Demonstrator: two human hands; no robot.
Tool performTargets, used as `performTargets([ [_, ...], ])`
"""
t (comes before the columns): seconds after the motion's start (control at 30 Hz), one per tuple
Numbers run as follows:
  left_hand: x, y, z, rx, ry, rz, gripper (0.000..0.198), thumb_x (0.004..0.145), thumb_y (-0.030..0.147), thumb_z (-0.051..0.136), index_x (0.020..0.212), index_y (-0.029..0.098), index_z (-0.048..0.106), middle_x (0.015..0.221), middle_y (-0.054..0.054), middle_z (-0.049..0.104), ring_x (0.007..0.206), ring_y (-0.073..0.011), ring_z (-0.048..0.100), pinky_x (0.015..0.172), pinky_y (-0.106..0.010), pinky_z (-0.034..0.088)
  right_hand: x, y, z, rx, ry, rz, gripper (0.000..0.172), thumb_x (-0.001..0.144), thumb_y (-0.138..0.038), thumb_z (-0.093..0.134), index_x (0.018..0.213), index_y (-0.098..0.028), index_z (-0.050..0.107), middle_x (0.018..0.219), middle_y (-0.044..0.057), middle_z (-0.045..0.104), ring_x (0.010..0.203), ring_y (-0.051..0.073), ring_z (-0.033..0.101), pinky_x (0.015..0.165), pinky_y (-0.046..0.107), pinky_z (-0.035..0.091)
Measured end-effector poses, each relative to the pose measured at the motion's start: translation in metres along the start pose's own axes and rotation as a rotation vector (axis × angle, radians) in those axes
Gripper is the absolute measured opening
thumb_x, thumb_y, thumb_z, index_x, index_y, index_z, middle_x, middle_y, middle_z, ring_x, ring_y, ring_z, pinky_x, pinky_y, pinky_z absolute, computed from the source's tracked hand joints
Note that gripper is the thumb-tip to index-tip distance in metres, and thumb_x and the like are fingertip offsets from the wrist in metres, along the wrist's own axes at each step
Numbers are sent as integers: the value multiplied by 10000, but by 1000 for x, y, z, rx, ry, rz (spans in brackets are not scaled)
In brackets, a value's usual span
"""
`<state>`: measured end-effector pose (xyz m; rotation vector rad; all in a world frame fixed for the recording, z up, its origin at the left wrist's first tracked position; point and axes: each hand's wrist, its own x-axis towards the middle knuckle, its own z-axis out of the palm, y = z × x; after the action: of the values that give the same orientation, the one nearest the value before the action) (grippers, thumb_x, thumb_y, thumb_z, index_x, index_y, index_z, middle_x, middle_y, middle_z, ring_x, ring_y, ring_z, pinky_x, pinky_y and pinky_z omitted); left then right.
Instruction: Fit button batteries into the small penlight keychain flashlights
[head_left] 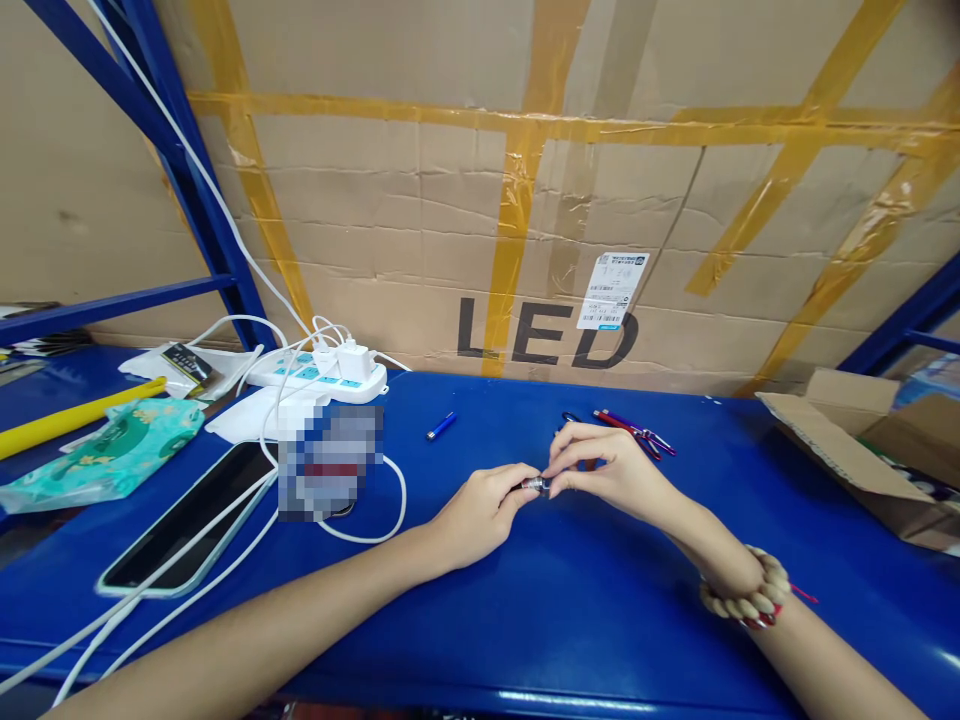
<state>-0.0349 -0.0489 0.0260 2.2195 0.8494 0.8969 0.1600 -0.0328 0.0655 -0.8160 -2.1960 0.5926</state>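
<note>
Sitting between both hands (480, 512) (616, 472) (fingertip-pinched) is a small metallic piece (534, 484).

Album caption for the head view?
Left hand and right hand hold a small metallic piece over a blue surface.

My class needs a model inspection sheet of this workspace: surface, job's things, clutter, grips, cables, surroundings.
Surface: glossy blue tabletop, near edge reflecting light.
Job's things: small silvery-and-dark object; too small to identify.
Clutter: short blue cylinder; slim red and purple pen-like items; black-screened phone in pale case; teal patterned pouch; open brown cardboard box, right.
Grips: left grip and right grip meet at the object, fingers closed on it.
Cables: white cables at the white power strip; some cross the phone.
Surroundings: large brown cardboard carton behind, yellow-taped, printed LED; blue metal frame, both sides.
</note>
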Motion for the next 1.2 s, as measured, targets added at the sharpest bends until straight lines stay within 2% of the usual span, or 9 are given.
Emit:
performTargets([
  [0.27, -4, -2, -1, -11, 0, 38, 169, 908, 155, 434, 873, 195, 595, 777, 11, 644, 683, -128, 590, 656, -201, 427, 2, -2, 6, 20, 13, 110, 325, 674, -522, 711, 560, -219, 692, 642, 29, 607, 623, 159, 544, 600, 301, 430],
  [0.5, -5, -2, 1, 17, 124, 28, 197, 880, 136, 435, 904, 159, 629, 793, -37, 672, 692, -159, 612, 674, -237, 458, 1, 2, 19, 138, 83, 297, 332, 640, -508, 735, 604, -183, 682, 649, 24, 596, 525, 116, 493, 502, 266, 401],
  [0.7, -5, -5, 2, 52, 176, 42, 244, 881, 141, 427, 962, 170, 656, 794, -54, 667, 714, -183, 606, 688, -277, 473, -1, 6, 26, 261, 27, 502, 430, 585, -566, 736, 613, -144, 659, 566, 11, 585, 424, 86, 455, 398, 230, 352],
  [0.87, -2, -2, 2, 19, 190, 19, 228, 889, 154, 439, 1028, 198, 614, 927, -51, 686, 806, -178, 632, 723, -258, 482, 1, 1, 24, 314, -15, 608, 448, 614, -587, 703, 610, -141, 656, 413, -38, 470, 373, 59, 366, 342, 188, 230],
  [0.97, -1, -3, 2, -7, 187, -19, 194, 884, 158, 455, 1019, 212, 584, 820, -8, 670, 697, -146, 623, 643, -223, 477, 2, 1, 23, 312, -12, 604, 443, 614, -587, 701, 610, -146, 656, 418, -42, 468, 371, 56, 362, 342, 184, 232],
  [1.1, 2, -5, 2, -27, 202, -73, 137, 876, 170, 466, 955, 202, 573, 678, 29, 600, 602, -127, 576, 568, -203, 442, 3, 7, 22, 265, 34, 522, 413, 609, -560, 718, 586, -154, 648, 489, -22, 535, 409, 71, 432, 393, 207, 327],
  [1.2, 4, -4, 2, -40, 210, -102, 138, 870, 171, 467, 960, 194, 569, 645, 38, 562, 568, -116, 543, 534, -193, 414, 2, 10, 19, 207, 91, 437, 355, 628, -509, 734, 684, -163, 678, 610, 1, 601, 446, 84, 469, 435, 228, 370],
])
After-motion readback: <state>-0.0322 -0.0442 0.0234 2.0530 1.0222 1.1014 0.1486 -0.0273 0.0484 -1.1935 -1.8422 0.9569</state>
